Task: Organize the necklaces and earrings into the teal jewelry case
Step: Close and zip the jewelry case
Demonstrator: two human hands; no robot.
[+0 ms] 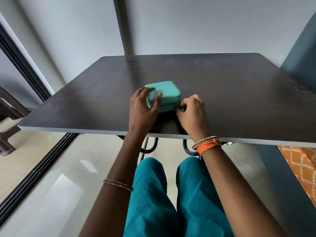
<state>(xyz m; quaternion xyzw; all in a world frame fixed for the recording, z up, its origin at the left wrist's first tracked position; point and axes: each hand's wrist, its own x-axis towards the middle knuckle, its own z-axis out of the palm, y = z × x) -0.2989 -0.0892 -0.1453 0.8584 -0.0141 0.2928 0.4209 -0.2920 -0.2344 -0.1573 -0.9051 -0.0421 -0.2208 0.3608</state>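
teal case (168, 96) sits shut on the table (239, 93), right btwn both hands. left hand (142, 108) fingers curl round its side, holding it. right hand (192, 111) fingers pinch the zip pull (177, 105) at the corner. hold case still & pull zip slow round the edge. no necklaces or earrings in view.

Matt teal case (166, 93) w/ smooth finish; matt dark table (222, 93).
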